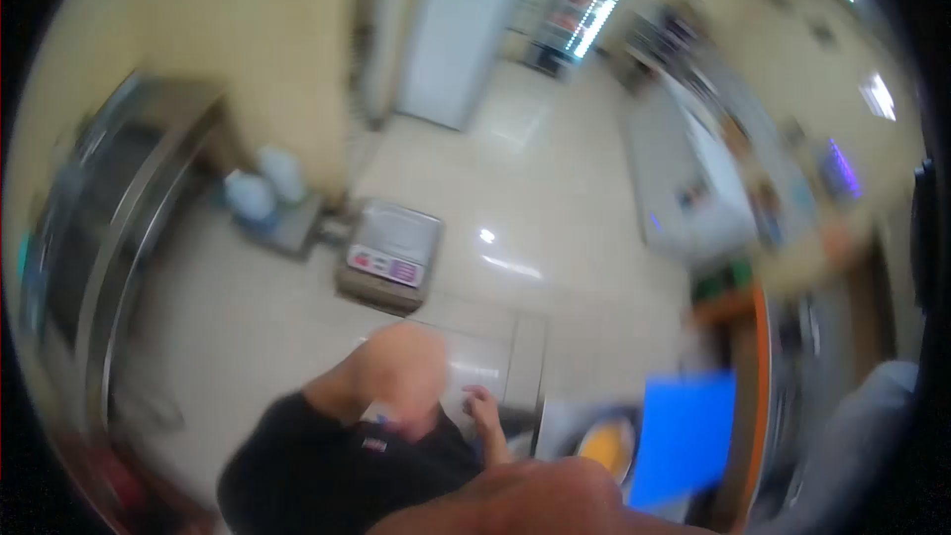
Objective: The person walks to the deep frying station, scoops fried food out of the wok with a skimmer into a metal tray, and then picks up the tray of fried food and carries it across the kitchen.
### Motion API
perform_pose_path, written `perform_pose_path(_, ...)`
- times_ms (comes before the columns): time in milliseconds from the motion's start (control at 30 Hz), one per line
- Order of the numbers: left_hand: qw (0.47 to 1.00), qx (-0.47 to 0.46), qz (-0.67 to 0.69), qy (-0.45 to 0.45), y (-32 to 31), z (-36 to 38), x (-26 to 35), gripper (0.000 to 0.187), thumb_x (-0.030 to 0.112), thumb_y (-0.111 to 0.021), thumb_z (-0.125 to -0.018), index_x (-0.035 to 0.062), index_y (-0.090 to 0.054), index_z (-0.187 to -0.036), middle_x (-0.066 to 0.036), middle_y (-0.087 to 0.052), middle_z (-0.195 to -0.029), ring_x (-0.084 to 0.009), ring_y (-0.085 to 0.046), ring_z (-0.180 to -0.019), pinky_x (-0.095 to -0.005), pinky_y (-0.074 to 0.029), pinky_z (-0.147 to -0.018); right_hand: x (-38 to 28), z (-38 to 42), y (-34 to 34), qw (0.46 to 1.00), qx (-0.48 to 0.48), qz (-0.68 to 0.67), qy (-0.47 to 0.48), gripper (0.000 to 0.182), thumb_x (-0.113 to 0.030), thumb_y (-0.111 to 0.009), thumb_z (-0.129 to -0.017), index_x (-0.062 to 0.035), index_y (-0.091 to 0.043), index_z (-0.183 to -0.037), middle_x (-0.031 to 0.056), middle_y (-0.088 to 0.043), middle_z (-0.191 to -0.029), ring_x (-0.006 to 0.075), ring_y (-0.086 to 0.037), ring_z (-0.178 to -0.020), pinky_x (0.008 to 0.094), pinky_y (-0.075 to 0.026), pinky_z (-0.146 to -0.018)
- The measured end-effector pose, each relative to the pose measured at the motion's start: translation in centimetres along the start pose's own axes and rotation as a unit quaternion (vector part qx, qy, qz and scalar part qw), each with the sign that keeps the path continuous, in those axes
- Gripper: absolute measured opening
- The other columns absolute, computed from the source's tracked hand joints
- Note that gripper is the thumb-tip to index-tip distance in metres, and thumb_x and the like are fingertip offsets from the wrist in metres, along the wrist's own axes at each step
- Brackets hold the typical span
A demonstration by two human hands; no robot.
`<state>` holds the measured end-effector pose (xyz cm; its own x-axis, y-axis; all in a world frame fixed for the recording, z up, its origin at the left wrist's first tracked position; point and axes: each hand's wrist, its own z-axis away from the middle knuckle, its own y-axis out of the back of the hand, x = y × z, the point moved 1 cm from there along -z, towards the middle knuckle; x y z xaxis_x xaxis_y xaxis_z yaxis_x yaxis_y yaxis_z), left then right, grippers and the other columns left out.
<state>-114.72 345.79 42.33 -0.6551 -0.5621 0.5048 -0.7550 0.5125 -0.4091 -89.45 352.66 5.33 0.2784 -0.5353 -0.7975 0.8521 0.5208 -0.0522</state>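
Note:
Neither of my hands shows clearly in this blurred head view. A bare arm (525, 500) crosses the bottom edge close to the camera, its fingers not showing. Just beyond it is a person in a black shirt (337, 466), head bent down. A raised hand (482, 406) with curled fingers shows at that person's side. Right of the arm, a round bowl (606, 446) with something yellow in it sits on a metal surface, beside a flat bright blue panel (686, 436).
A scale (389, 253) stands ahead on the tiled floor (515, 218). White jugs (253, 198) are behind it to the left, near a metal-framed unit (119, 198). A long counter (684, 178) lies at the right, a lit display fridge (584, 10) at the back. A pale sleeve (862, 426) shows far right.

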Motion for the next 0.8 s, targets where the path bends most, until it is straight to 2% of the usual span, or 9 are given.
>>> perform_pose_path(100, 0.963, 0.105, -0.207, 0.137, 10.1, -5.2, -7.6, 0.018, 0.023, -0.061, -0.087, 0.006, -0.064, -0.09, -0.003, -0.059, -0.06, -0.011, -0.054, -0.049, -0.0263, -0.045, -0.048, -6.7, -9.5, 5.7, 0.999, 0.026, 0.023, 0.011, 0.015, -0.001, -0.046, -0.079, -0.0062, -0.059, -0.085, -0.0017, -0.045, -0.066, 0.0088, -0.044, -0.055, 0.0241, -0.041, -0.052)
perform_pose_path(167, 0.915, 0.259, -0.276, 0.137, 17.8, -4.7, -13.8, 0.019, 0.021, -0.059, -0.088, 0.0066, -0.061, -0.1, 0.0, -0.056, -0.061, -0.0077, -0.049, -0.046, -0.024, -0.041, -0.044, -15.2, -16.9, 9.6, 0.999, 0.02, 0.038, 0.032, 0.013, -0.003, -0.046, -0.079, -0.0073, -0.058, -0.081, -0.0022, -0.044, -0.066, 0.0085, -0.043, -0.056, 0.0236, -0.04, -0.052)
perform_pose_path(300, 0.801, 0.476, -0.21, 0.297, 22.6, -8.0, -9.8, 0.022, 0.018, -0.051, -0.091, 0.005, -0.055, -0.109, 0.005, -0.047, -0.058, -0.003, -0.037, -0.039, -0.0198, -0.028, -0.034, -28.5, -29.3, 12.9, 0.99, -0.042, 0.042, 0.124, 0.009, -0.005, -0.047, -0.078, -0.0091, -0.053, -0.073, -0.0026, -0.043, -0.065, 0.0084, -0.042, -0.059, 0.0236, -0.039, -0.053)
perform_pose_path(367, 0.766, 0.57, -0.204, 0.216, 28.1, -8.3, -12.2, 0.018, 0.017, -0.05, -0.092, 0.005, -0.056, -0.105, 0.008, -0.036, -0.053, -0.0011, -0.028, -0.037, -0.0187, -0.017, -0.031, -35.4, -35.2, 14.2, 0.961, -0.088, 0.074, 0.251, 0.009, -0.005, -0.048, -0.077, -0.0098, -0.049, -0.069, -0.0026, -0.043, -0.065, 0.0082, -0.041, -0.06, 0.0243, -0.039, -0.055)
perform_pose_path(467, 0.778, 0.597, -0.138, 0.137, 35.2, -10.1, -13.1, 0.013, 0.018, -0.052, -0.091, 0.0093, -0.058, -0.098, 0.008, -0.035, -0.052, -0.0006, -0.028, -0.038, -0.0181, -0.019, -0.034, -46.5, -38.8, 11.8, 0.951, -0.091, 0.076, 0.285, 0.012, -0.004, -0.046, -0.079, -0.0089, -0.048, -0.068, -0.0036, -0.039, -0.06, 0.0074, -0.038, -0.056, 0.0215, -0.035, -0.052)
perform_pose_path(533, 0.779, 0.592, -0.135, 0.156, 41.8, -12.7, -15.5, 0.012, 0.014, -0.049, -0.091, 0.0075, -0.057, -0.097, 0.008, -0.034, -0.051, -0.001, -0.026, -0.037, -0.0182, -0.017, -0.033, -50.8, -43.4, 11.5, 0.945, -0.115, 0.073, 0.297, 0.012, -0.005, -0.046, -0.078, -0.0086, -0.047, -0.067, -0.0039, -0.039, -0.06, 0.0072, -0.037, -0.055, 0.0205, -0.034, -0.053)
perform_pose_path(633, 0.768, 0.604, -0.12, 0.174, 50.3, -16.5, -19.2, 0.016, 0.013, -0.043, -0.093, 0.0064, -0.056, -0.098, 0.008, -0.032, -0.05, -0.0015, -0.026, -0.037, -0.0184, -0.017, -0.033, -50.5, -52.6, 13.5, 0.96, -0.085, 0.076, 0.254, 0.013, -0.009, -0.046, -0.08, -0.0091, -0.046, -0.067, -0.0034, -0.039, -0.06, 0.0075, -0.039, -0.056, 0.0213, -0.036, -0.052)
perform_pose_path(767, 0.783, 0.561, -0.142, 0.23, 61.8, -25.2, -22.9, 0.02, 0.019, -0.041, -0.094, 0.0089, -0.056, -0.104, 0.009, -0.03, -0.05, -0.003, -0.028, -0.039, -0.0201, -0.02, -0.035, -42.4, -60.5, 22.3, 0.983, -0.042, 0.178, 0.016, 0.012, -0.019, -0.051, -0.082, -0.0103, -0.06, -0.082, 0.0, -0.048, -0.064, 0.0105, -0.048, -0.06, 0.0265, -0.043, -0.051)
perform_pose_path(800, 0.795, 0.528, -0.17, 0.246, 63.8, -28.7, -21.7, 0.021, 0.02, -0.042, -0.094, 0.0093, -0.057, -0.104, 0.009, -0.03, -0.05, -0.0031, -0.028, -0.04, -0.0202, -0.021, -0.035, -41.6, -61.6, 25.3, 0.962, -0.081, 0.234, -0.116, 0.013, -0.017, -0.051, -0.083, -0.0081, -0.061, -0.083, 0.0006, -0.049, -0.063, 0.0105, -0.047, -0.056, 0.0262, -0.041, -0.048)
